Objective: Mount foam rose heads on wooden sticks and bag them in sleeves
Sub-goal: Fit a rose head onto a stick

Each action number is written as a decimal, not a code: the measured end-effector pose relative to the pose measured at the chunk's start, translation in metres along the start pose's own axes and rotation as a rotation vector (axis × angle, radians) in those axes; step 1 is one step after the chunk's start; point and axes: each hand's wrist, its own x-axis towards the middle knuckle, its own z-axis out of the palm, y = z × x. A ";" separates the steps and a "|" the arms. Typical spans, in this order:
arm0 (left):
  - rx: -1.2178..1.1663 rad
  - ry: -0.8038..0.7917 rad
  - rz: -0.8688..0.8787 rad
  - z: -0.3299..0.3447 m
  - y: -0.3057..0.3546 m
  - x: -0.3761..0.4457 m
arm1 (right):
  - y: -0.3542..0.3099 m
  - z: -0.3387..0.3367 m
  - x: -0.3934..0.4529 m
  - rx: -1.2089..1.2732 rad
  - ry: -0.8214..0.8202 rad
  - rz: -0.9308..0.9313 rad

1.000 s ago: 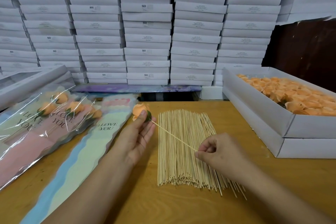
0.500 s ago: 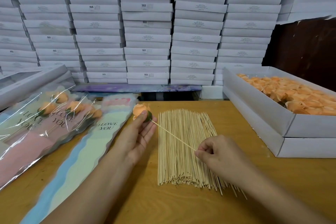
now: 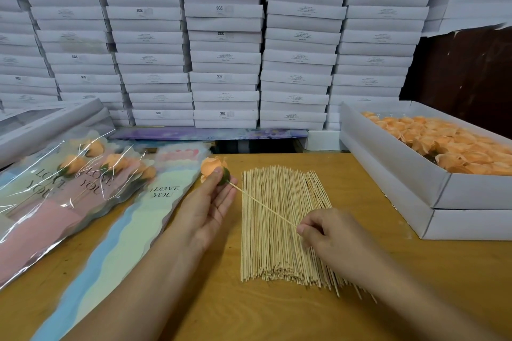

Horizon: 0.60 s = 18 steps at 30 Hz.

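Observation:
My left hand [image 3: 206, 206] pinches an orange foam rose head [image 3: 211, 166] with a green base between thumb and fingers, above the table's middle. A thin wooden stick [image 3: 263, 205] runs from the rose's base down to my right hand [image 3: 329, 232], which pinches its lower end. Under both lies a pile of several wooden sticks [image 3: 279, 230]. A pastel "I LOVE YOU" sleeve [image 3: 133, 221] lies flat just left of my left hand. Further left, several bagged roses [image 3: 69, 183] lie in clear sleeves.
An open white box of orange rose heads [image 3: 454, 144] stands on another white box [image 3: 415, 219] at the right. Stacked white boxes [image 3: 224, 44] fill the back wall. A windowed white box [image 3: 41, 124] sits at the far left on the wooden table [image 3: 277, 313].

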 end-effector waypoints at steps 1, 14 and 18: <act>-0.005 0.010 0.005 0.000 0.000 0.001 | 0.000 0.000 0.000 0.014 0.015 0.000; 0.003 0.044 0.002 0.001 -0.001 -0.003 | -0.001 0.006 -0.001 -0.074 0.149 -0.005; 0.001 0.040 0.000 0.002 -0.001 -0.003 | 0.000 0.010 -0.001 -0.095 0.136 -0.019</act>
